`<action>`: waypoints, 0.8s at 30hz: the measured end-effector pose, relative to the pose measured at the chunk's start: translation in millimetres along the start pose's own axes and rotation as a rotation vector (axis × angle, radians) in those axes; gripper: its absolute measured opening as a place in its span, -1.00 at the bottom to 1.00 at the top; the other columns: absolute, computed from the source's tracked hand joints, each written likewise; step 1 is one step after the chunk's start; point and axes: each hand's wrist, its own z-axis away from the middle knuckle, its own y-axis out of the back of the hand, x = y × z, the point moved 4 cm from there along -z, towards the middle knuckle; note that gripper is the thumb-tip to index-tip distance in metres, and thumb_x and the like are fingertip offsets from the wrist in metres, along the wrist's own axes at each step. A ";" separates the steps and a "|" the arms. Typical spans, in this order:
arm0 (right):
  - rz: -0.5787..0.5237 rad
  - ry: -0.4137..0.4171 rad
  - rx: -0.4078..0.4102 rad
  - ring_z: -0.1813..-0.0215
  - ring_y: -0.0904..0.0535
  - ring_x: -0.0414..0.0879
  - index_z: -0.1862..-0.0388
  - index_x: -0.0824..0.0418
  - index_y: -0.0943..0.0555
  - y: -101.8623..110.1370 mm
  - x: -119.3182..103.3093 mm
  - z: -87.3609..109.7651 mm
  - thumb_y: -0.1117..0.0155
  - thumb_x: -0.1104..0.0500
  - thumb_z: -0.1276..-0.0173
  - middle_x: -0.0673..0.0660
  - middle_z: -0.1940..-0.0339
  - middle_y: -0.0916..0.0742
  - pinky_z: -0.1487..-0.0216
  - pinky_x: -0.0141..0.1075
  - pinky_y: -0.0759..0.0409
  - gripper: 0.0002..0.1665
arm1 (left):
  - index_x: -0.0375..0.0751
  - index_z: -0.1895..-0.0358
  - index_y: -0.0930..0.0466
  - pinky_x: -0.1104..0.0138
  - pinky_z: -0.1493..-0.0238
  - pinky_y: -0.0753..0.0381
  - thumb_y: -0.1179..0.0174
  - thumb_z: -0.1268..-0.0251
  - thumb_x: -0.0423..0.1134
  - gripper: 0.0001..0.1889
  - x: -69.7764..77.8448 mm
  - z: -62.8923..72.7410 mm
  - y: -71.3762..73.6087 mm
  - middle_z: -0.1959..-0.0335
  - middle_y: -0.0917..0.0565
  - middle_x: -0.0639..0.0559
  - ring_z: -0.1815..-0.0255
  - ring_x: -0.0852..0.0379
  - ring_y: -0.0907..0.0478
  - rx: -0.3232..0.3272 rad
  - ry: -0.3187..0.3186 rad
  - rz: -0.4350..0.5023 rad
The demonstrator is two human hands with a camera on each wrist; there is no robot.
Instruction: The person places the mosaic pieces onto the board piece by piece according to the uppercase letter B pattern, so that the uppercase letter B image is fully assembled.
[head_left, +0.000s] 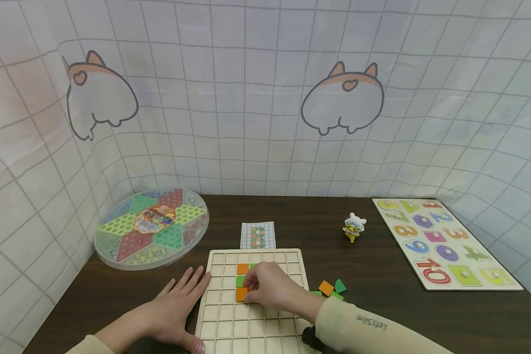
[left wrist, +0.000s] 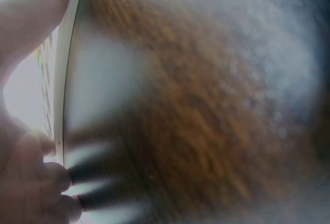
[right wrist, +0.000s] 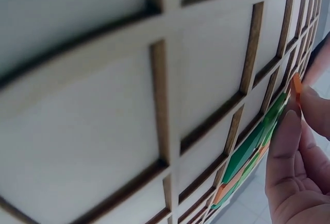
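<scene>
A pale wooden grid board (head_left: 223, 328) lies in front of me. My left hand (head_left: 173, 310) rests at its left edge, fingers spread and straight, thumb near the lower left corner. Over the board, my right hand (head_left: 272, 286) pinches an orange square tile (head_left: 241, 295) between thumb and fingers, at a cell below a green square tile (head_left: 240, 281). Another orange tile (head_left: 242, 268) sits above that green one. In the right wrist view the pinched tile stands tilted at the grid, and dark green pieces (right wrist: 243, 154) lie in nearby cells. My right hand partly hides the laid tiles.
A patterned card (head_left: 258, 235) lies behind the board. Loose orange (head_left: 326, 288) and green pieces (head_left: 340, 286) lie to its right. A round Chinese checkers board (head_left: 152, 226) stands back left, a small figurine (head_left: 354, 226) back right, and a number puzzle (head_left: 442, 246) far right.
</scene>
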 end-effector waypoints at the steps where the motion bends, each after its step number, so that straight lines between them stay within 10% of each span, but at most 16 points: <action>1: 0.014 0.004 0.000 0.41 -0.54 -0.33 0.34 0.28 -0.73 -0.4 -0.6 -0.2 -0.53 0.38 -0.17 -0.01 0.46 -0.73 0.29 -0.46 -0.56 -0.88 | -0.05 -0.70 0.19 -0.42 -0.49 0.12 -0.33 0.37 0.70 0.55 0.0 -0.1 0.0 -0.72 0.19 -0.21 -0.71 -0.31 0.30 0.001 0.001 -0.002; 24: 0.287 0.013 0.011 0.46 -0.48 -0.35 0.42 0.18 -0.76 -7.5 -7.8 -5.1 -0.51 0.26 -0.26 -0.09 0.50 -0.72 0.36 -0.46 -0.51 -0.92 | -0.05 -0.70 0.19 -0.44 -0.49 0.13 -0.32 0.33 0.69 0.52 -1.2 1.9 -0.6 -0.72 0.20 -0.21 -0.71 -0.33 0.32 0.011 -0.018 0.008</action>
